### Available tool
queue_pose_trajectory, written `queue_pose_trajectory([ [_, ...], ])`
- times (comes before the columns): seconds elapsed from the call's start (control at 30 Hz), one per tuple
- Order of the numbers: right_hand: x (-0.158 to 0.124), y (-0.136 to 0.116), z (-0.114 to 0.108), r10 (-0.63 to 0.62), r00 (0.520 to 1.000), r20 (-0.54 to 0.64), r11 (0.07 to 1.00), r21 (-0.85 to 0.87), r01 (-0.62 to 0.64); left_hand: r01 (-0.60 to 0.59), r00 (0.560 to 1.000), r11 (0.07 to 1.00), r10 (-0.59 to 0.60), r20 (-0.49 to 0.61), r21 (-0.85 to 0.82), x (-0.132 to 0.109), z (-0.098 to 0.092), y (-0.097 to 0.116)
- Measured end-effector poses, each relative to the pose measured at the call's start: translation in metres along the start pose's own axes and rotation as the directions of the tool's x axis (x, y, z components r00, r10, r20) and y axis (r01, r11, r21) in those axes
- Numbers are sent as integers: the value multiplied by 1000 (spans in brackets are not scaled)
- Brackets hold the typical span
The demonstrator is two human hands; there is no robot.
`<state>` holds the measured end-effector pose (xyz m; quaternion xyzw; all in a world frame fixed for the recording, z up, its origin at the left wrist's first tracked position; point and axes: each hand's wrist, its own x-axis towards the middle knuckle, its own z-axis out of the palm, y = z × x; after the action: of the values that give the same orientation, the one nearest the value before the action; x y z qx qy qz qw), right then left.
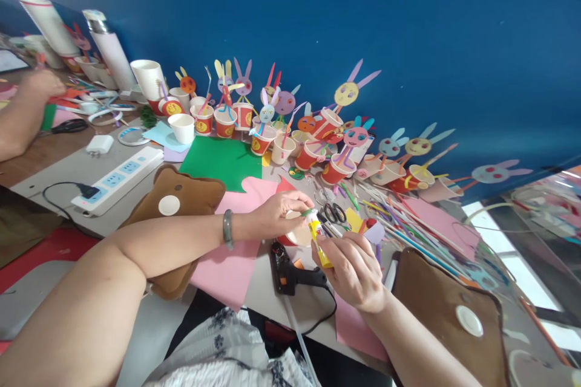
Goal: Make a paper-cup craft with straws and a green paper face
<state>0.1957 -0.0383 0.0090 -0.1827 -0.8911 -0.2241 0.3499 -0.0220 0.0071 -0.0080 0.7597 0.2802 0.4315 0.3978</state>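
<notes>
My right hand (356, 269) is wrapped round a yellow glue stick (321, 245), its white end tilted up towards my left hand (285, 213). Between the fingertips of that left hand is a small green piece (307, 214), close against the glue stick's end; whether they touch I cannot tell. Below both hands a paper cup (299, 236) is partly covered by them. A black hot glue gun (290, 275) lies on the table just left of my right hand. Black-handled scissors (334, 213) rest beyond the glue stick.
Paper cups with rabbit figures (349, 94) line the blue wall. Green paper (220, 160), pink paper (227, 266), two brown cushions (447, 296) and a power strip (122, 178) surround my arms. Coloured sticks (408, 224) lie right. Another person's hand (40, 84) is at far left.
</notes>
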Motion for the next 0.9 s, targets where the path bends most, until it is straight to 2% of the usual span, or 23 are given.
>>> queue_pose_trajectory([
  [0.1, 0, 0, 0, -20, 999, 31, 999, 27, 19, 5, 1000, 1000, -5, 13, -5, 0, 0, 0],
  [0.3, 1, 2, -1, -18, 1000, 6, 998, -65, 18, 72, 997, 995, -72, 4, -63, 1, 1, -2],
  [0.53, -2, 2, 2, -30, 999, 35, 1000, -7, 30, 38, 999, 997, -36, 27, -67, 1, -2, -2],
  [0.7, 1, 2, 1, -6, 1000, -8, 998, -56, 5, 118, 993, 986, -114, 41, -119, 2, -3, 0],
  [0.9, 0, 0, 2, -6, 1000, 24, 1000, -1, 6, 50, 998, 995, -48, 28, -85, 2, -3, -4],
])
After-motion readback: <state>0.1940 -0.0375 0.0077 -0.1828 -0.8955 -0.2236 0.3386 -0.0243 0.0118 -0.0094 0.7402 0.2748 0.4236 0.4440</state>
